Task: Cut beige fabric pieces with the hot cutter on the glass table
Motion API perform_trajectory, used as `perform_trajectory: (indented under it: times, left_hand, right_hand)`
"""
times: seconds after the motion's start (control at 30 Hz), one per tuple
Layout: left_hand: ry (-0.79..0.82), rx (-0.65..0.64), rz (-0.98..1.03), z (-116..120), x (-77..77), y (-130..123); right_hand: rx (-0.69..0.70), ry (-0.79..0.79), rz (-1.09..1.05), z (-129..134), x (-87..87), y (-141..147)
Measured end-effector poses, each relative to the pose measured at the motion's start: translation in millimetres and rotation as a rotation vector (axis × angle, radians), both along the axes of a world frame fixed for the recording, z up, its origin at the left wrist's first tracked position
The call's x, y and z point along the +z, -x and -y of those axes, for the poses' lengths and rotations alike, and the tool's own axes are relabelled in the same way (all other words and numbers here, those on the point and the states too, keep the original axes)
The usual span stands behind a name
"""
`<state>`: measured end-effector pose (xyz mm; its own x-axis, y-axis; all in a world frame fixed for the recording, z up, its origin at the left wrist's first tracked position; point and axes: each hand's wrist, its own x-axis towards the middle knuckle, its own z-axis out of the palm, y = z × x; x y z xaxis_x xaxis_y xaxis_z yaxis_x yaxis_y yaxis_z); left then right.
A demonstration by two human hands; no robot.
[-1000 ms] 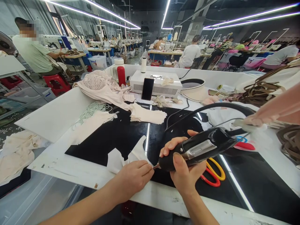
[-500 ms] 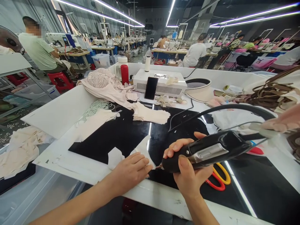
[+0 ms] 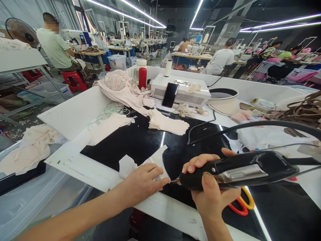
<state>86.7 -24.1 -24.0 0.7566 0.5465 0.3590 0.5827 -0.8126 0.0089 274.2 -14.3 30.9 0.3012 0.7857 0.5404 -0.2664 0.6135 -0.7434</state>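
Observation:
My right hand (image 3: 213, 187) is wrapped around a black corded hand tool (image 3: 240, 169) with a silver side plate, thumb along its near side. Its thin metal tip (image 3: 175, 181) points left and meets, or nearly meets, the corner of a white fabric piece (image 3: 160, 160). Pressed over that piece is my left hand (image 3: 142, 184), fingers close together and fingertips beside the tool tip; its thumb is mostly hidden. Another white flap (image 3: 127, 166) shows left of this hand. Scissors with red and yellow handles (image 3: 242, 202) lie behind my right wrist, their blades hidden.
A black work surface (image 3: 120, 144) lies on the white table (image 3: 75, 172). Beige fabric pieces (image 3: 169, 124), green cord (image 3: 112, 112) and a phone (image 3: 170, 95) leaning on a white vented box (image 3: 180, 83) are farther back. The tool's thick cable (image 3: 263, 124) arches at right.
My view has turned slightly left, so things appear shifted right. A skin-toned shape near the cable at the right edge has left view. Both hands keep nearly the same hold.

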Motion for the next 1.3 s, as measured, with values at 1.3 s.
perform_trajectory:
  times: [1.3]
  left_hand:
    - [0.072,-0.009,0.126,4,-7.6,10]
  right_hand:
    - [-0.035,0.015,-0.015,-18,9.4,15]
